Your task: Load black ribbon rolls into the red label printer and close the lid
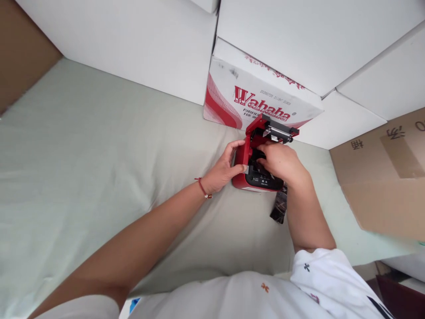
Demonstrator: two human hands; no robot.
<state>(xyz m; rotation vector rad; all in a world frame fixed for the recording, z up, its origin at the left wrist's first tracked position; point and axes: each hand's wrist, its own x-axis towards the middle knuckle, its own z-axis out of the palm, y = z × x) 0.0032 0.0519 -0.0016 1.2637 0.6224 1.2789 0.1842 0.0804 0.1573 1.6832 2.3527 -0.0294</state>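
A small red printer (241, 156) with a black top panel sits on a pale green sheet (99, 155), its lid (272, 128) flipped up and open. My left hand (224, 168) grips the printer's left side, thumb on its front corner. My right hand (282, 161) reaches into the open compartment from the right, fingers curled down inside; what they touch is hidden. A red string bracelet (203, 188) sits on my left wrist.
A red-and-white Wahaha box (252, 95) stands just behind the printer among large white cartons (133, 40). A brown cardboard box (385, 177) lies to the right. A dark strip (279, 207) lies on the sheet under my right wrist.
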